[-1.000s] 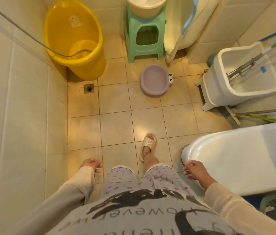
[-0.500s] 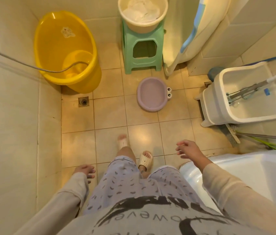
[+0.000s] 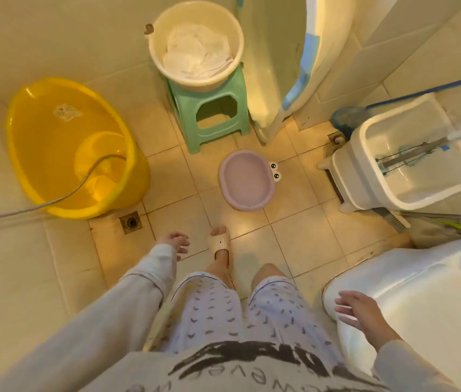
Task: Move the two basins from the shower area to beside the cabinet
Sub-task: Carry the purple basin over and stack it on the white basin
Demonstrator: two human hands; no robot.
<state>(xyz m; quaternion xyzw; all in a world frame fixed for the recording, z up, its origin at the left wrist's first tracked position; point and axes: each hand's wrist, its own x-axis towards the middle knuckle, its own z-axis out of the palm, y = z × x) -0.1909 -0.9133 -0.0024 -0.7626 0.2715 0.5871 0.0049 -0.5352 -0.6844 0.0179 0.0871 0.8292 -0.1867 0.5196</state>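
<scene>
1. The purple basin sits on the floor tiles, empty, its long axis running roughly toward and away from the person, a pair of cartoon eyes on its right rim.
2. The cream basin, holding white cloth, rests on the green stool, which stands just beyond the purple basin and a little to its left.
3. Left of the purple basin, well apart, is a yellow tub with a hose trailing into it; right of it is a white mop bucket.
4. Both hands are nearer the person than the purple basin and touch nothing. The left hand hangs with fingers loosely curled, empty; the right hand is spread, fingers released, over the white fixture's rim.
5. The purple basin lies ahead of both hands, slightly right of the left hand and left of the right. The left hand looks the nearer, so my guess is a forward stoop puts it on the near rim first.
6. No cabinet is in view, and neither basin is lifted yet.
</scene>
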